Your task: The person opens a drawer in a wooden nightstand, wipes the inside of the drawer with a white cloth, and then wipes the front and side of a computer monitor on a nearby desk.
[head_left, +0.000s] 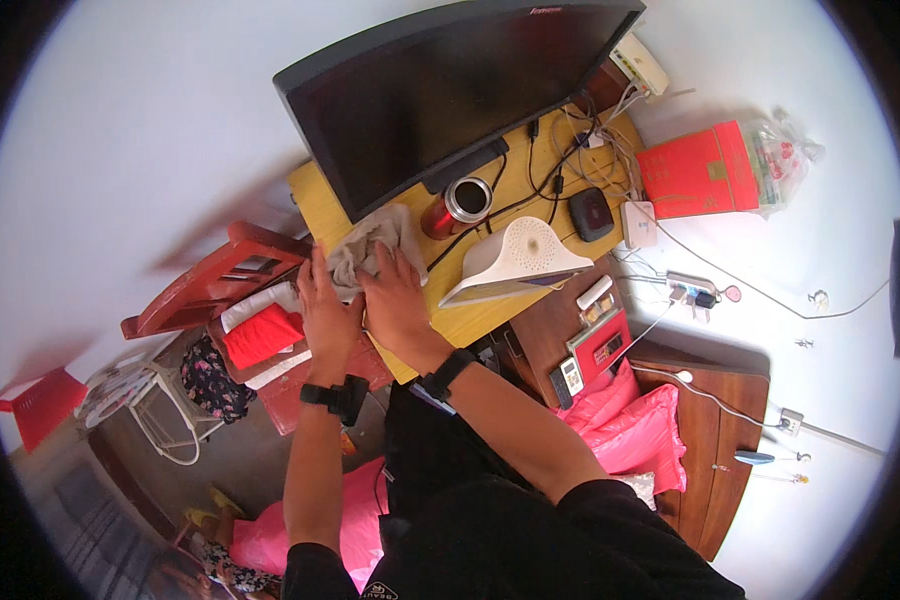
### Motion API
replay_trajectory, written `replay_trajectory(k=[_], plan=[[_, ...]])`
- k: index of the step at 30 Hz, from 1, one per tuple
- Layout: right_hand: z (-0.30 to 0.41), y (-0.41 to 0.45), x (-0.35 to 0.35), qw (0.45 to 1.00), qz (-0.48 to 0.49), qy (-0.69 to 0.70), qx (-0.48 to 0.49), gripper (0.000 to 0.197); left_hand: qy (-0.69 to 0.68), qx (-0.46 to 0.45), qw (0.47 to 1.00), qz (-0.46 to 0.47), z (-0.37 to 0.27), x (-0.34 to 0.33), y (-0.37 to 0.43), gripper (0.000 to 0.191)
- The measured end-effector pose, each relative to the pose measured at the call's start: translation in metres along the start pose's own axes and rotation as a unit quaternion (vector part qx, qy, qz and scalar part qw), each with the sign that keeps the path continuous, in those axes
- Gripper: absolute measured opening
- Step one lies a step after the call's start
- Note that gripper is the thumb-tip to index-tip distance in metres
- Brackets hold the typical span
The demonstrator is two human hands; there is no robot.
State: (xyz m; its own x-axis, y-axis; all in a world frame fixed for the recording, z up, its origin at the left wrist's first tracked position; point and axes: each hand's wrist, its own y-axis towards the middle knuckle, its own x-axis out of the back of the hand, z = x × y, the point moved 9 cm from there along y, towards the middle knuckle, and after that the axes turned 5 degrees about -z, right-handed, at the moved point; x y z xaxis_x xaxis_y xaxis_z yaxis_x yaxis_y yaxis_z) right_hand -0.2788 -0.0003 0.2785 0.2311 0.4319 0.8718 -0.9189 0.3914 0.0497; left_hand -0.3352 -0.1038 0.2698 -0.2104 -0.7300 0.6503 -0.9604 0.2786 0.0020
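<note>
A crumpled greyish-white cloth lies near the left end of the yellow wooden desk. My right hand presses its fingers into the folds. Just left of it, my left hand reaches to the cloth's near-left edge, fingers extended and slightly apart, thumb close to my right hand. A red metal flask without a lid stands upright right of the cloth. Behind both is a large black monitor. To the right of my right hand sits a white device with a perforated curved back.
Black cables cross the desk towards a small black box. At left, a red wooden chair holds folded red fabric. A lower brown cabinet carries remote controls. Red carton stands by the wall.
</note>
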Motion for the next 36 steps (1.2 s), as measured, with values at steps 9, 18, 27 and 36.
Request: replay_trajectory(k=[9,18,27,36], plan=[[-0.041,0.0,-0.05,0.981,0.012,0.095,-0.17,0.053,0.134,-0.179,0.964,0.145,0.01,-0.045,0.009,0.057],[-0.022,0.058,-0.063,0.985,-0.102,0.112,-0.085,0.058,0.123,-0.184,0.972,0.073,0.03,-0.039,0.037,0.05],[-0.005,0.087,-0.068,0.97,-0.176,0.124,-0.116,0.057,0.016,-0.076,0.997,0.017,0.067,-0.036,0.058,0.043],[0.013,0.102,-0.075,0.967,-0.204,0.108,-0.111,0.044,0.065,0.014,0.997,0.048,0.119,-0.052,0.059,0.035]])
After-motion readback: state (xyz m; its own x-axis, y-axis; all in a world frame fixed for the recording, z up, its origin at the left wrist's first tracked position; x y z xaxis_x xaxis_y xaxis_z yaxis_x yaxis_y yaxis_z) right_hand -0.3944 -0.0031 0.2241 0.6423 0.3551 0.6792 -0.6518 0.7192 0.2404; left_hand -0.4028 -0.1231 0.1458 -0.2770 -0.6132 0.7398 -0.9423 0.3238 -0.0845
